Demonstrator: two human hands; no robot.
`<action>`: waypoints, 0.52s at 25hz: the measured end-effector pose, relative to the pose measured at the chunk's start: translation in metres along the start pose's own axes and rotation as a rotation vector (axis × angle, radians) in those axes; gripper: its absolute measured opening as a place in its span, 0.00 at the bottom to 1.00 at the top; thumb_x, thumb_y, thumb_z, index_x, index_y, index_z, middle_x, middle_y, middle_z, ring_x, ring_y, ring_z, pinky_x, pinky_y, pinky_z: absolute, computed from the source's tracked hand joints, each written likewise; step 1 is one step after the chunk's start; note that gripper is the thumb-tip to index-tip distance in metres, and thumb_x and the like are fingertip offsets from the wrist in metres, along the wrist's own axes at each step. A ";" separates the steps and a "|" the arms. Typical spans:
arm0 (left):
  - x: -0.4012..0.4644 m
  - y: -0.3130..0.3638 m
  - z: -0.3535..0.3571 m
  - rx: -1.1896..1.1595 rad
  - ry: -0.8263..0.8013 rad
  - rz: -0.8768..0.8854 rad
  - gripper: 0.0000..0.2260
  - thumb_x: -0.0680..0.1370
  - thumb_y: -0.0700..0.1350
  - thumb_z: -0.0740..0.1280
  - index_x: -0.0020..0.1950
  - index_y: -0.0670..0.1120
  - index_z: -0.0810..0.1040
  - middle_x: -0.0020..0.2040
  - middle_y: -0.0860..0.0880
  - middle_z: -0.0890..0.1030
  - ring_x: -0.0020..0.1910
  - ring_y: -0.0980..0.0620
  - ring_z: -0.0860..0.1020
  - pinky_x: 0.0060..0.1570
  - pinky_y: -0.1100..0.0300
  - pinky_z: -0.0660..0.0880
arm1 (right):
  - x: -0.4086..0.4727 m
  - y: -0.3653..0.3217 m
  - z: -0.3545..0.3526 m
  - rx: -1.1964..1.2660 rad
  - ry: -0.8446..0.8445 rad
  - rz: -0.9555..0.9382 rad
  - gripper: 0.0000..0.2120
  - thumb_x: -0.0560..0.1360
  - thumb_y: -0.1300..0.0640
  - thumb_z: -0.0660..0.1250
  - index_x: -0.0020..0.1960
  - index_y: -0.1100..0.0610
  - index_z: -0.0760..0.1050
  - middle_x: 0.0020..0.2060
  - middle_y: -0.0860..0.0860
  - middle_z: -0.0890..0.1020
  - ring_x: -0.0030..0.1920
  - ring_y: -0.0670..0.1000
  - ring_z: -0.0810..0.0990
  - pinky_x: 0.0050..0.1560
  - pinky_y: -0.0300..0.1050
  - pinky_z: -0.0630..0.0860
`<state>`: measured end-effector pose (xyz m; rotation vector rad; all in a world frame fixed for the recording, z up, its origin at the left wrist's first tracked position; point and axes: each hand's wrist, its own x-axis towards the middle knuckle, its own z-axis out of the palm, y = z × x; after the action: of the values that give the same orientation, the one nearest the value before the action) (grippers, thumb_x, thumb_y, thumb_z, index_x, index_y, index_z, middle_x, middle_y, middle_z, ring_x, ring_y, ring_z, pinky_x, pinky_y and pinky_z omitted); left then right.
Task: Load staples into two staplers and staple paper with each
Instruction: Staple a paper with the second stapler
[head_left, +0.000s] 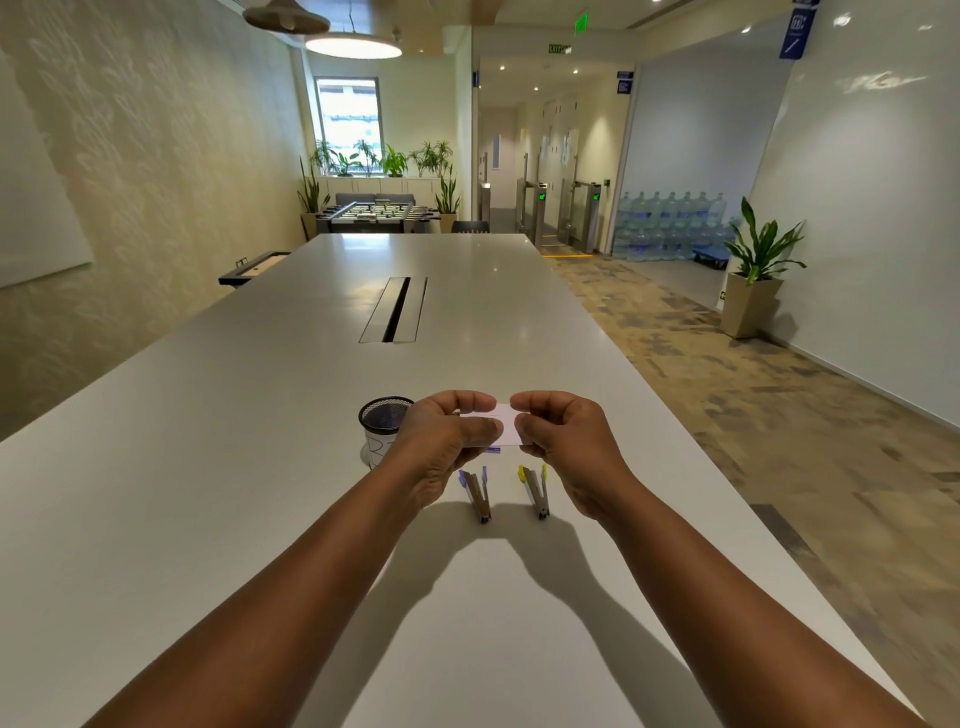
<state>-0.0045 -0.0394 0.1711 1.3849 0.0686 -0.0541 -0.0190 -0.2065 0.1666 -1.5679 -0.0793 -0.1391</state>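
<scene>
Two hands, left (441, 441) and right (566, 441), pinched a small white box (506, 423) above the counter (260, 415). Staplers, purple (477, 493) and yellow (536, 491), lay open just below at six o'clock, long ways toward the person.

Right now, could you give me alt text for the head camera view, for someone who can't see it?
A person's left hand and right hand pinch a small white box above a long white table. Below them lie two open staplers, one blue-tipped and one yellow-tipped, with a black mesh cup at left.
</scene>
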 end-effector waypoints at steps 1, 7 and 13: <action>0.001 0.000 0.000 -0.003 0.007 -0.006 0.11 0.71 0.31 0.76 0.48 0.45 0.85 0.45 0.44 0.88 0.42 0.48 0.87 0.37 0.61 0.81 | 0.000 0.000 0.000 0.000 -0.004 -0.002 0.10 0.78 0.66 0.69 0.55 0.56 0.84 0.45 0.52 0.88 0.41 0.46 0.84 0.41 0.36 0.79; 0.008 -0.003 0.004 -0.088 0.086 -0.053 0.05 0.73 0.38 0.76 0.46 0.45 0.85 0.42 0.47 0.87 0.49 0.46 0.84 0.38 0.58 0.81 | 0.000 -0.001 -0.001 -0.037 -0.017 -0.024 0.11 0.78 0.66 0.70 0.55 0.53 0.84 0.45 0.52 0.87 0.41 0.46 0.84 0.42 0.36 0.80; 0.004 0.001 0.000 -0.086 -0.017 -0.020 0.15 0.69 0.30 0.77 0.52 0.43 0.83 0.48 0.42 0.87 0.44 0.46 0.87 0.39 0.60 0.82 | 0.000 -0.001 -0.001 -0.040 -0.006 -0.018 0.11 0.78 0.65 0.69 0.56 0.53 0.84 0.44 0.49 0.88 0.41 0.45 0.85 0.42 0.37 0.80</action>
<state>-0.0007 -0.0389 0.1718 1.2981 0.0699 -0.0793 -0.0190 -0.2077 0.1676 -1.6074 -0.0960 -0.1514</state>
